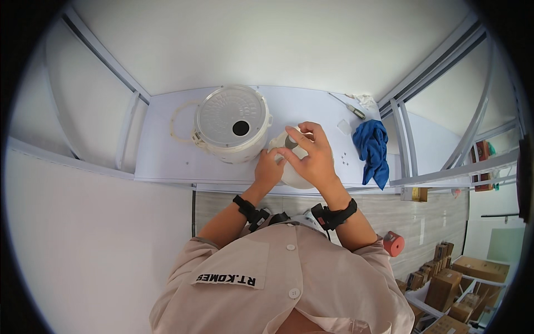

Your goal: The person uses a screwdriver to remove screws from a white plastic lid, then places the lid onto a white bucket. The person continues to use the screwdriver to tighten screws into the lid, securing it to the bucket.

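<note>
A white, rounded part [298, 177] lies at the table's front edge under both my hands, its shape mostly hidden. Closed at its left side, my left hand [269, 168] grips it with the fingertips near a small dark grey piece [290, 142]. My right hand [315, 155] is bent over the same part, thumb and forefinger closed about the grey piece, whose kind I cannot make out. Just left stands a white, drum-shaped appliance body [236, 151], topped by a round metal plate [222, 114] with a dark round hole.
A screwdriver [356, 112], a crumpled blue cloth [371, 146], a small clear square [344, 127] and several tiny screws [345, 160] lie on the white table [164, 158] at right. A pale ring [173, 123] sits behind the drum. Frame posts [405, 139] flank the table; boxes [445, 289] stand lower right.
</note>
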`<state>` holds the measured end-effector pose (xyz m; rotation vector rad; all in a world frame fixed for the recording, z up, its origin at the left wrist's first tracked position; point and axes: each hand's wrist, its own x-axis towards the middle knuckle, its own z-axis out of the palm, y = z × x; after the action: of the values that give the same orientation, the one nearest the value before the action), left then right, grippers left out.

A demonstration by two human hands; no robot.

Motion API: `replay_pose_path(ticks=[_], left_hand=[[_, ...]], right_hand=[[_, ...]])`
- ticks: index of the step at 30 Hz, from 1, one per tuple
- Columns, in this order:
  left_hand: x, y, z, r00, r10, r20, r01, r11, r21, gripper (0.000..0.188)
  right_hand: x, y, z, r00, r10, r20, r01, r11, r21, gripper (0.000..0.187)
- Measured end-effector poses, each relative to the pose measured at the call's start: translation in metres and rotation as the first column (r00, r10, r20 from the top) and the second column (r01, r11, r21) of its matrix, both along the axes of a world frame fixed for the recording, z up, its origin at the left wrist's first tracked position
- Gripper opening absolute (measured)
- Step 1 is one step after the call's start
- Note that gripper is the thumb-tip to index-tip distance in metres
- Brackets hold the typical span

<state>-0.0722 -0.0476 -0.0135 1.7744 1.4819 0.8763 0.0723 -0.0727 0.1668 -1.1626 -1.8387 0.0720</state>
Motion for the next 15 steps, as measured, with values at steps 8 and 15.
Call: replay_pose_path(ticks=[8, 15], left_hand=[[-0.003, 0.002, 0.007, 1.0, -0.02, -0.012, 0.018, 0.993, -0.117, 0.031], [-0.001, -0.001, 0.017, 1.0, 0.004, 0.006, -0.003, 0.993, -0.114, 0.032]], right_hand=[[0.008, 0.002, -0.008, 0.986, 0.088, -0.139, -0.115, 0.973, -0.199, 0.041], [0.024, 0.002, -0.009, 0.992, 0.058, -0.114, -0.065, 0.996, -0.061, 0.045]])
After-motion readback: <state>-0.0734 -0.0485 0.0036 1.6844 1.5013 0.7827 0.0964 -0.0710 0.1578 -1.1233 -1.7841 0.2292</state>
